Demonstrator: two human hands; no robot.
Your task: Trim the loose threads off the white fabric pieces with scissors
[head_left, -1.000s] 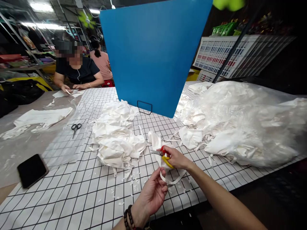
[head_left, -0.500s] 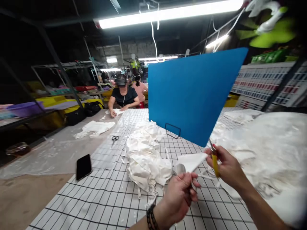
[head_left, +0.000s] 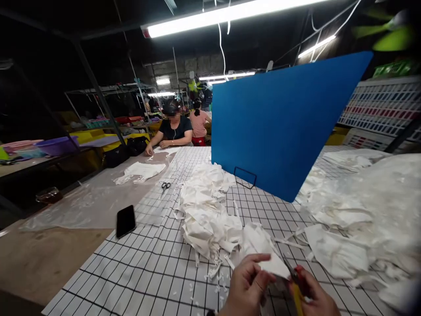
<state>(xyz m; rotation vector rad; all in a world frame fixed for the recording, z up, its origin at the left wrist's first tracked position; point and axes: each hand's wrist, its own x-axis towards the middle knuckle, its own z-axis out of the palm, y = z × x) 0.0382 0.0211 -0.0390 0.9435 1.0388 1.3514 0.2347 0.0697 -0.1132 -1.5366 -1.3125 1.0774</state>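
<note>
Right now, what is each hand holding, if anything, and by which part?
The right hand holds the scissors by the handles. The left hand holds the white cloth at its near edge; the exact pinch is hidden.

View has tilted up; right hand (head_left: 318, 295) (scissors (head_left: 297, 296) along) has dropped level with left hand (head_left: 247, 286).

creased white cloth piece (head_left: 258, 239), red-and-yellow scissors (head_left: 295, 277) just beside its right edge, blades pointing forward
</note>
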